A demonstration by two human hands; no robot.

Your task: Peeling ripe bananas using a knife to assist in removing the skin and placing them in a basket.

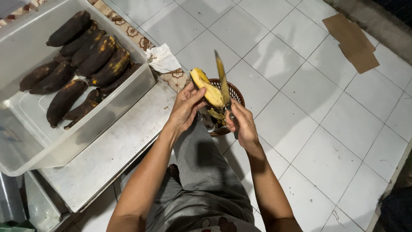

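My left hand (pixel 185 107) holds a partly peeled yellow banana (pixel 207 88) upright over a brown woven basket (pixel 235 91). My right hand (pixel 243 122) grips a long knife (pixel 222 81) by the handle, its blade pointing up and lying against the banana's right side. Peel pieces lie in the basket below. A clear plastic tub (pixel 25 116) at the left holds several blackened, unpeeled bananas (pixel 92 56).
The tub rests on a low metal table (pixel 128 141) left of my knees. A crumpled white cloth (pixel 162 58) lies behind the tub. Flattened brown cardboard (pixel 352 41) lies on the white tiled floor at the far right.
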